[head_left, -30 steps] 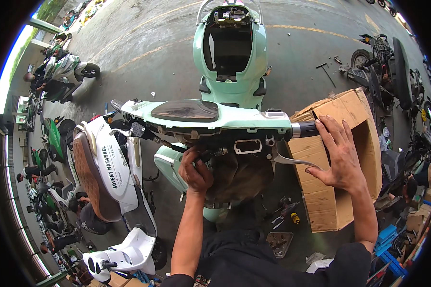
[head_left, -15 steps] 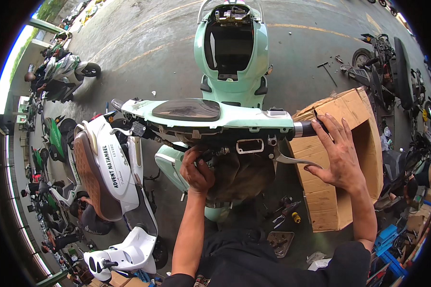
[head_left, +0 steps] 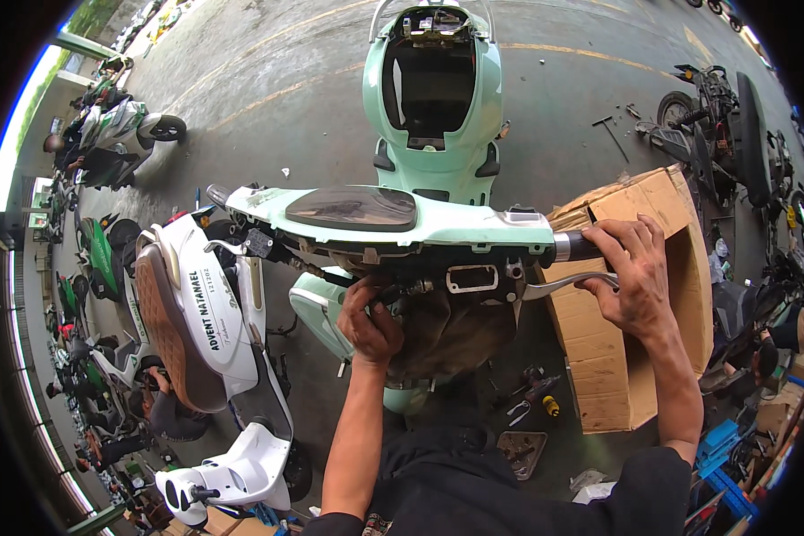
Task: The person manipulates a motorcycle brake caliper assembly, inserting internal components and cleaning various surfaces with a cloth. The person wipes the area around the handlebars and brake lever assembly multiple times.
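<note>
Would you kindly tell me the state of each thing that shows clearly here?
Left hand: curled below the mint handlebar cover; what it grasps is hidden
Right hand: closed around the grip and brake lever
Dark display window: unlit, smudged
Mint scooter body: compartment open
Cardboard box: open
White scooter: standing, seat fitted
T-handled tool: lying on the floor
Tray: holding small items
</note>
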A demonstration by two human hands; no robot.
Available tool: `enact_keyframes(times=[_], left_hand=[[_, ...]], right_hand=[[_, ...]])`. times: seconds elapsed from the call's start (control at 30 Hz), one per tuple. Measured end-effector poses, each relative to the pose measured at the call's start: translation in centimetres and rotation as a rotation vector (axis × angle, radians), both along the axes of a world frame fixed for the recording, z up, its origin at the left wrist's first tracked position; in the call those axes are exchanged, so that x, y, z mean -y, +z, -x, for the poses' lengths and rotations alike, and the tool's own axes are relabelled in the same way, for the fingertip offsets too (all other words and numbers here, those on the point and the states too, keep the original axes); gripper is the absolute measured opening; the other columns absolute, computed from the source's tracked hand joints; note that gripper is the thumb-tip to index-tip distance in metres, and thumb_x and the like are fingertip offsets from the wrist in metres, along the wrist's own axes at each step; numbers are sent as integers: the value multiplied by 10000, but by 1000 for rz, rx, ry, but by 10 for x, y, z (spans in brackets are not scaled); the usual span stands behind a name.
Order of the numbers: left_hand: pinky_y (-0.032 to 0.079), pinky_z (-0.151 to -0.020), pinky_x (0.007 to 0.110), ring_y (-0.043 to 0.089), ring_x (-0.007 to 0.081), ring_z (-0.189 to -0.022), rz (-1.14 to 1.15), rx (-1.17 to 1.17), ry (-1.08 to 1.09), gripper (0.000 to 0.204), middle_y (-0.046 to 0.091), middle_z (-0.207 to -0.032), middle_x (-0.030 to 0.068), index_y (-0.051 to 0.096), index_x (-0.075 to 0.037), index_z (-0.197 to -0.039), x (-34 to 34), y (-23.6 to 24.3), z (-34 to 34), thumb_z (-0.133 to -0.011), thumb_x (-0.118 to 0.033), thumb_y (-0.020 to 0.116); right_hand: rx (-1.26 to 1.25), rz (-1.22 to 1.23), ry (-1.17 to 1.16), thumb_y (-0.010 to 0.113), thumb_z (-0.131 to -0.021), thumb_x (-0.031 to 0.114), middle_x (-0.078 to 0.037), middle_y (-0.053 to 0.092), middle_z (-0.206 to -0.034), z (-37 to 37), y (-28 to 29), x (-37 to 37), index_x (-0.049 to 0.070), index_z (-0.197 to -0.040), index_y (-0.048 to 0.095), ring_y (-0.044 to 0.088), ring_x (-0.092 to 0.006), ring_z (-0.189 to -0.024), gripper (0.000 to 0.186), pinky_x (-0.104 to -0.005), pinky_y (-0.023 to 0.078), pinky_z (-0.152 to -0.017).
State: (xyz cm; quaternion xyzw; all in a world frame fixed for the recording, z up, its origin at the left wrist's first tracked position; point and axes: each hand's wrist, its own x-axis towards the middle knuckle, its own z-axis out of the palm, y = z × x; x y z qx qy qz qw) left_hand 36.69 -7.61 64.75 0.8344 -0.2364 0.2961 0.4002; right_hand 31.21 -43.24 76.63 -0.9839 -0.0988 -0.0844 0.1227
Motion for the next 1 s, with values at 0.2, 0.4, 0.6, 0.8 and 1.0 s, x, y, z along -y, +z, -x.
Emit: enact_keyframes(times=[0.2, 0.4, 0.6, 0.8, 1.0], left_hand=[[519, -782, 421, 653, 344, -867, -14, -1, 3, 191, 657, -1017, 217, 501, 31, -1105, 2, 2, 0, -967, -87, 442], [515, -791, 420, 650, 342, -879, -8, -10, -5, 195, 652, -1031, 217, 498, 33, -1117, 0, -1, 1, -971, -83, 441], [515, -805, 423, 644, 342, -904, -9, -14, 9, 202, 645, -1055, 224, 495, 39, -1132, 1, 0, 0, -968, -64, 439], [512, -802, 424, 643, 345, -900, -12, -3, 5, 211, 647, -1055, 225, 492, 40, -1142, 0, -3, 0, -968, -68, 439], [514, -790, 420, 648, 339, -883, -52, 8, 35, 207, 651, -1041, 225, 491, 37, -1129, -1, 1, 2, -972, -84, 432]], right_hand=[[89, -30, 8, 861, -602, 147, -68, 639, -1073, -3, -12, 6, 90, -1154, 654, 577, -295, -1052, 592, -493, 329, -1081], [-190, 12, -14, 912, -584, 354, -88, 472, -1445, 17, 14, -3, 173, -1452, 473, 438, -306, -1354, 989, -583, 210, -1187], [-224, -1, -20, 916, -574, 415, -101, 316, -1581, 32, 13, 3, 199, -1531, 355, 284, -326, -1474, 1130, -604, 149, -1212], [-232, 15, -28, 918, -571, 403, -101, 336, -1560, 18, 7, 2, 176, -1523, 364, 310, -328, -1454, 1124, -586, 180, -1210], [-139, -31, 21, 901, -600, 295, -90, 505, -1374, 9, 1, 2, 145, -1425, 502, 474, -312, -1278, 928, -580, 240, -1174]])
